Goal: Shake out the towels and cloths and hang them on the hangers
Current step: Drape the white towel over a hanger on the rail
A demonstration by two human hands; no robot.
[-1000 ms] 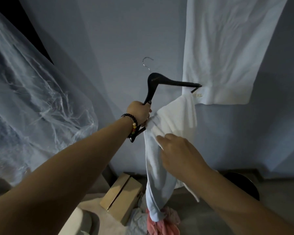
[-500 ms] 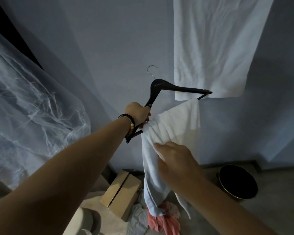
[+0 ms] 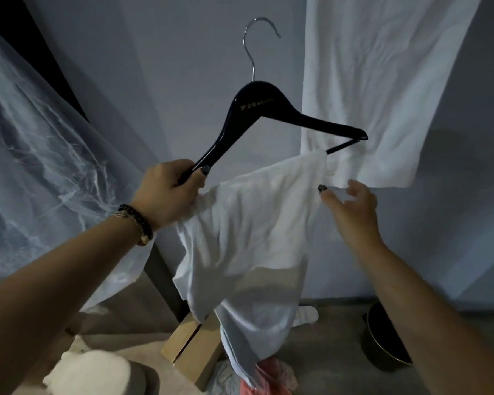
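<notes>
A black hanger [image 3: 257, 104] with a silver hook is held up in front of the wall. My left hand [image 3: 169, 195] grips its left arm. A white towel [image 3: 254, 232] is draped over the hanger's bottom bar and spread across most of it, hanging down toward the floor. My right hand [image 3: 351, 206] is at the towel's upper right corner, fingers apart, touching its edge without a clear grip. Another white towel [image 3: 382, 81] hangs on the wall behind, upper right.
Clear plastic sheeting [image 3: 40, 166] hangs on the left. On the floor lie a cardboard box [image 3: 194, 352], a pink cloth [image 3: 274, 377] among other cloths, a white bundle [image 3: 92, 372] at lower left and a dark round bin [image 3: 382, 340] at right.
The hanger has been raised and brought closer. My right hand slid from the towel's bunched left part to its right corner, spreading the towel along the bar.
</notes>
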